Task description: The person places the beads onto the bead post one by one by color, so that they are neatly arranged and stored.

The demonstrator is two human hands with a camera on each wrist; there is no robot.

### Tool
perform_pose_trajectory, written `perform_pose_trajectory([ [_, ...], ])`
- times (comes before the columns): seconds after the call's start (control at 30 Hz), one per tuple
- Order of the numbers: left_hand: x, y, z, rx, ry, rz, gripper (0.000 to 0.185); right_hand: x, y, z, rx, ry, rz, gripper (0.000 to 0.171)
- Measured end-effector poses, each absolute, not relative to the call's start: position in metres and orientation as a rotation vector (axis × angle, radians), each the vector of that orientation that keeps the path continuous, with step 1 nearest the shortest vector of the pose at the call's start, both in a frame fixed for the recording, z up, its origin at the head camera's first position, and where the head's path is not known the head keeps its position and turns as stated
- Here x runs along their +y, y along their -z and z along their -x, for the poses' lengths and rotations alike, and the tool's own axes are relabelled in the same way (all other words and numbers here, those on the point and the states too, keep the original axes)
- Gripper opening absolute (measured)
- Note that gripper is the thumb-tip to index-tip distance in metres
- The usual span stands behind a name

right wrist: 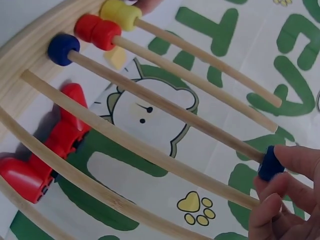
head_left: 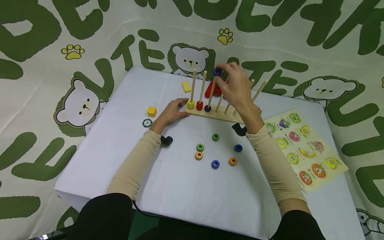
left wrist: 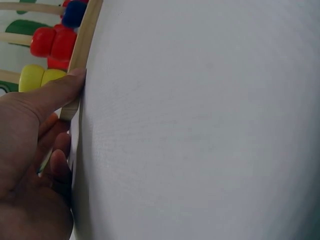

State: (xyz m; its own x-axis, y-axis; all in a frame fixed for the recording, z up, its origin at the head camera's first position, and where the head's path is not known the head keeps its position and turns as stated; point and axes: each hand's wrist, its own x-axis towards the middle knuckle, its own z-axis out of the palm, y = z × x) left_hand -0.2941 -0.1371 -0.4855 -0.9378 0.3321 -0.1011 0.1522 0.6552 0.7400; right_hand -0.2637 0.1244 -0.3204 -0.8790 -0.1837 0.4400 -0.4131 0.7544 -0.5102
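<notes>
My right hand (head_left: 237, 87) pinches a blue ring (head_left: 217, 71) at the third rod's (head_left: 211, 92) tip, hole along the upright rod; left hand (head_left: 172, 111), fingers straight, presses the rack (head_left: 216, 115).

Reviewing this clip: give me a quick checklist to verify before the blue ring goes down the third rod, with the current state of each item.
1. Right hand pinches the blue ring: ok.
2. Ring sits at the tip of the third rod: ok by the right wrist view; whether the hole is already threaded on, cannot tell.
3. Left hand steadies the wooden base at its end: ok.
4. Third rod carries only one dark blue ring at the bottom, with space above: ok.
5. Loose rings lie on the table, apart from the base: ok.
</notes>
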Motion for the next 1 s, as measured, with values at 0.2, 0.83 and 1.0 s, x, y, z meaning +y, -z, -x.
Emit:
perform_pose_trajectory([
  [0.2,-0.138,0.486,0.294,2.647,-1.164,-0.392,0.075,0.123,0.319,0.264,-2.622,-0.853,-0.429,0.039],
  [0.83,-0.136,0.487,0.293,2.650,-1.204,-0.425,0.075,0.126,0.331,0.263,-2.671,-0.804,-0.404,0.041],
  [1.0,-0.136,0.487,0.292,2.649,-1.200,-0.411,0.075,0.128,0.332,0.260,-2.643,-0.823,-0.417,0.043],
])
